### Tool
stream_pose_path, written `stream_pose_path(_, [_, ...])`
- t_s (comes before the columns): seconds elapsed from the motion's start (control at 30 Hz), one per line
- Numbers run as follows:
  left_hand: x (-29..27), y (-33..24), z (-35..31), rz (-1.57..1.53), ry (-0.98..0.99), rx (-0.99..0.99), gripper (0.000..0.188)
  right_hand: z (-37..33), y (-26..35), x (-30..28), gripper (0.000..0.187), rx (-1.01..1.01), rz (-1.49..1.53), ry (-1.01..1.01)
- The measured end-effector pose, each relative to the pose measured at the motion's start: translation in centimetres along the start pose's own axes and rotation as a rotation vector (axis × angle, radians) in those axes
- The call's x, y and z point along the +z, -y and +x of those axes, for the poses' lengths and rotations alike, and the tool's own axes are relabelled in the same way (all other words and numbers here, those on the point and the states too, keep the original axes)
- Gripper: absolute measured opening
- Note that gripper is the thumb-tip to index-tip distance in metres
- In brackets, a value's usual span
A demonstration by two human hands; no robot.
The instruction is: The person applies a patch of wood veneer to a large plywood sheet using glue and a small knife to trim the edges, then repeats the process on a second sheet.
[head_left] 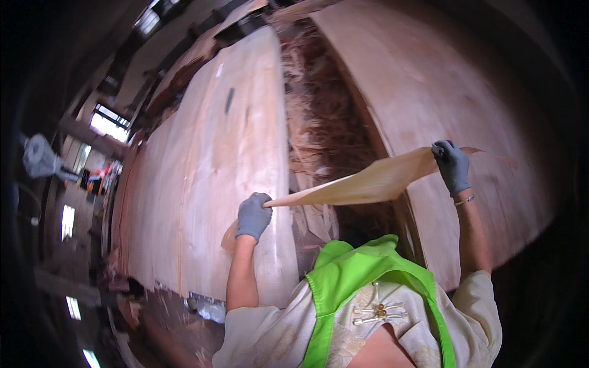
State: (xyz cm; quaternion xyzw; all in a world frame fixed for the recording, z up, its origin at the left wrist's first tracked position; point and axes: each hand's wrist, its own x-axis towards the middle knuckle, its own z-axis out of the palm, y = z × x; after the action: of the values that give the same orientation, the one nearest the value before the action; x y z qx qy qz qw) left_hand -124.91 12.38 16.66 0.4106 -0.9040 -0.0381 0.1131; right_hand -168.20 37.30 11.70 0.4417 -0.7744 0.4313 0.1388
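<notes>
A thin strip of wood veneer stretches between my gloved hands, sagging and twisting a little in the middle. My left hand, in a grey glove, grips its narrow left end above the near right edge of the left veneer stack. My right hand, also gloved in grey, is closed on the strip's right part, higher up and over the right veneer stack. A short tail of veneer sticks out beyond the right hand.
Between the two stacks runs a gap filled with torn veneer scraps. A clear plastic bag lies at the near end of the left stack. A pedestal fan stands at the far left, with bright windows behind.
</notes>
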Motion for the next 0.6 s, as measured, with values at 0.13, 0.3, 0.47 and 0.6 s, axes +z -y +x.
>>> stream_pose_path(0.13, [1.9,5.1,1.5,0.109,0.164,-0.268,0.014,7.0,1.7,8.9,0.010,0.093,0.195,0.246])
stream_pose_path(0.3, [6.1,12.1,7.7,0.034,0.157,-0.502,0.030,19.3,5.4,23.2,0.017,-0.144,0.179,0.341])
stream_pose_path(0.47, [11.8,20.3,10.9,0.050,0.159,-0.691,0.062,29.5,10.3,38.2,0.017,-0.352,0.307,0.493])
stream_pose_path(0.6, [14.4,20.3,16.3,-0.027,0.169,-0.717,0.066,35.6,12.0,47.5,0.019,-0.428,0.217,0.648])
